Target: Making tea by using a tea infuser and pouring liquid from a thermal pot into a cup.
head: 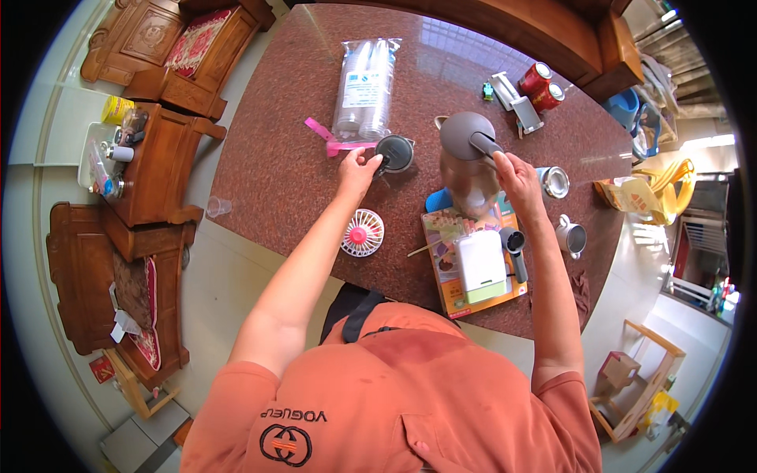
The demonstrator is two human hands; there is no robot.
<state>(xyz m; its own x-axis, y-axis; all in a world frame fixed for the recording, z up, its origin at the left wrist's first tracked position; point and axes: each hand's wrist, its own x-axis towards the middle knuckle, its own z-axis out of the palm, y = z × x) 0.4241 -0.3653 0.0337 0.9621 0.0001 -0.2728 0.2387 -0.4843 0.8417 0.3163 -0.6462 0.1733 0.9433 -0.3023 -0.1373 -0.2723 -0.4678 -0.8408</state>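
My right hand (pixel 519 182) grips the dark handle of a large clear-bodied pitcher (pixel 473 188) with a round brown lid (pixel 466 136). The pitcher is over the far end of an orange illustrated book or board (pixel 440 269); whether it rests there is hidden. My left hand (pixel 356 177) is at the near-left side of a small dark-lidded cup (pixel 395 154). Its thumb meets the cup's handle, but whether the fingers close on it is unclear. Just beyond that hand lies a pink strip (pixel 352 146), below a clear bag of stacked plastic cups (pixel 364 88).
On the granite table (pixel 266 136) are a white handheld fan (pixel 362 233), a white-and-green box (pixel 482 266), a small grey fan (pixel 513 242), a mug (pixel 571 237), a tin (pixel 555 182), a phone stand (pixel 516 101) and red cans (pixel 541 88). A plastic cup (pixel 219 206) stands near the left edge.
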